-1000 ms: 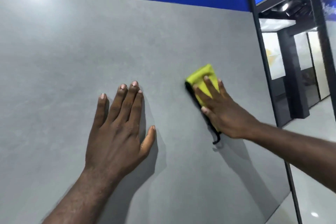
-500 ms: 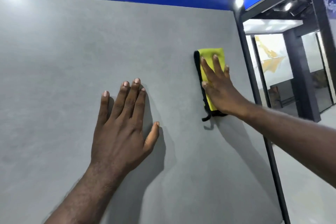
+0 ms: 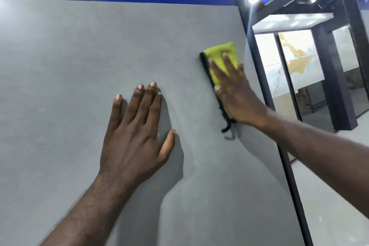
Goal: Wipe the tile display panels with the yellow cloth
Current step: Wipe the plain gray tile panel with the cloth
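Pressing yellow cloth (image 3: 219, 52) flat on tile panel (image 3: 79, 56) with straight-fingered right hand (image 3: 239, 96) for full wiping contact; bracing with spread, empty left hand (image 3: 135, 132).

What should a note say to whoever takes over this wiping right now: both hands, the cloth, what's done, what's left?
Left hand: flat on the grey tile panel, fingers spread, holding nothing.
Right hand: straight fingers press the yellow cloth to the panel near its right edge.
Done: unclear; no wipe marks show.
Left: probably the rest of this panel.
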A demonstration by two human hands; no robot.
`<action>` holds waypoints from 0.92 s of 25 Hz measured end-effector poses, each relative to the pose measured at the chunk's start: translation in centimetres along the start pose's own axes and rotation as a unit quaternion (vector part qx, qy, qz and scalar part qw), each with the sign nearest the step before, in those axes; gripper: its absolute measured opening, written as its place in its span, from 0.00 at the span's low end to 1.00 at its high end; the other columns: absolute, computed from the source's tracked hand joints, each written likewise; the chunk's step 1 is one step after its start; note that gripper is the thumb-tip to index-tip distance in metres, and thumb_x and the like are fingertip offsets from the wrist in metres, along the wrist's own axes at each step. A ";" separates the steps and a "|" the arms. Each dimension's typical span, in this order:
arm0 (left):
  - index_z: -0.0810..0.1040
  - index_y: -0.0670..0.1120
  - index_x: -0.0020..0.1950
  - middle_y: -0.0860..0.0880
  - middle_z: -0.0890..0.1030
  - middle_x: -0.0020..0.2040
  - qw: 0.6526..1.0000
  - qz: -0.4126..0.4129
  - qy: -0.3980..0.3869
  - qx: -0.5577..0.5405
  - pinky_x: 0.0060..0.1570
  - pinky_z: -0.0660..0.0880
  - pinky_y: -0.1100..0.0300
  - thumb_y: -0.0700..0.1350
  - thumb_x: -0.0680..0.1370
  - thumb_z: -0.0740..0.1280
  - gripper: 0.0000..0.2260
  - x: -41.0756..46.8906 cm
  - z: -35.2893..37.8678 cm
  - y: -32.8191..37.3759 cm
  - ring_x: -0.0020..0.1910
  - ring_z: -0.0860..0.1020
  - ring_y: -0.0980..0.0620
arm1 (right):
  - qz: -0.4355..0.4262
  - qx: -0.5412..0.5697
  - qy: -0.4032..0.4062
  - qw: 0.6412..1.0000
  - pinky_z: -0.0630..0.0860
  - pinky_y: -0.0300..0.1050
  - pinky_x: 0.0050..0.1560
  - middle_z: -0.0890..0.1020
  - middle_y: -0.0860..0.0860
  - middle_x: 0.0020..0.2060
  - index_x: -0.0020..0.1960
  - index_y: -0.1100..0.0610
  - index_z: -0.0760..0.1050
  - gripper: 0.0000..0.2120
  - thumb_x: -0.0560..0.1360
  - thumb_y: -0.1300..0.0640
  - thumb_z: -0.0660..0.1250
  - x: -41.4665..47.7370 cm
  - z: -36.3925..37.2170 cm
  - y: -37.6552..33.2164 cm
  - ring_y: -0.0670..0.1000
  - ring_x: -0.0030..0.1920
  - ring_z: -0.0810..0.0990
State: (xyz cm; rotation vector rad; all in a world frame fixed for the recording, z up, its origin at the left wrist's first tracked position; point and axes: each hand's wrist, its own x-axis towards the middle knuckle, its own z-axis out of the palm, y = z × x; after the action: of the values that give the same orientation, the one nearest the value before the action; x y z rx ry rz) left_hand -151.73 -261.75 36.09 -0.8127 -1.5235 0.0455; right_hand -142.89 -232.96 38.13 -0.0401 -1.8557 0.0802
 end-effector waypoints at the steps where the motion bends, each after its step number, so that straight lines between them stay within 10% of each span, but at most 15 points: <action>1: 0.60 0.40 0.87 0.44 0.57 0.88 1.000 0.001 -0.002 -0.001 0.84 0.52 0.36 0.61 0.83 0.59 0.37 0.5 0.2 0.5 0.87 0.55 0.44 | -0.055 -0.011 -0.017 0.998 0.45 0.72 0.81 0.49 0.51 0.86 0.86 0.47 0.52 0.29 0.86 0.52 0.51 -1.7 0.7 -0.6 0.58 0.85 0.41; 7: 0.59 0.40 0.87 0.42 0.55 0.88 1.000 0.020 -0.019 -0.008 0.85 0.53 0.37 0.61 0.83 0.59 0.38 1.6 1.4 3.4 0.88 0.54 0.43 | -0.015 -0.031 -0.013 0.999 0.53 0.76 0.78 0.44 0.48 0.86 0.84 0.36 0.38 0.30 0.84 0.45 0.44 -0.1 0.5 2.5 0.64 0.85 0.41; 12: 0.58 0.40 0.87 0.42 0.56 0.88 0.999 0.044 -0.022 -0.012 0.85 0.53 0.39 0.61 0.84 0.58 0.38 3.5 2.5 5.7 0.88 0.54 0.43 | -0.116 -0.029 0.029 0.992 0.47 0.71 0.81 0.48 0.48 0.85 0.86 0.51 0.54 0.28 0.87 0.52 0.51 1.2 -0.2 3.3 0.57 0.85 0.45; 16: 0.54 0.39 0.88 0.40 0.53 0.88 0.998 0.052 -0.027 0.016 0.85 0.52 0.38 0.60 0.85 0.55 0.37 2.7 3.3 6.2 0.88 0.51 0.41 | 0.103 -0.008 0.065 0.993 0.42 0.69 0.82 0.46 0.54 0.86 0.86 0.54 0.51 0.30 0.87 0.42 0.43 -5.4 1.5 6.5 0.58 0.85 0.40; 20: 0.54 0.38 0.87 0.39 0.53 0.88 0.997 0.061 -0.027 0.026 0.85 0.52 0.37 0.60 0.85 0.54 0.37 3.0 3.2 6.3 0.88 0.51 0.40 | -0.039 0.048 -0.051 0.997 0.35 0.63 0.81 0.41 0.44 0.85 0.86 0.44 0.48 0.29 0.86 0.51 0.50 -6.0 1.3 1.8 0.57 0.83 0.31; 23: 0.55 0.38 0.87 0.39 0.53 0.88 0.998 0.060 -0.024 0.025 0.85 0.52 0.37 0.60 0.86 0.54 0.37 2.7 3.1 6.2 0.88 0.51 0.40 | -0.045 0.055 0.034 0.997 0.44 0.65 0.83 0.53 0.50 0.85 0.86 0.48 0.51 0.28 0.87 0.54 0.52 -2.7 0.1 4.9 0.55 0.85 0.46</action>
State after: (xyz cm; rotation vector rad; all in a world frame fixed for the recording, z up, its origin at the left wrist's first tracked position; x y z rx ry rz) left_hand -151.39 -254.36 34.87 -0.8672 -1.5119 0.1917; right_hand -142.28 -228.26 35.14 0.1163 -1.7792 0.1163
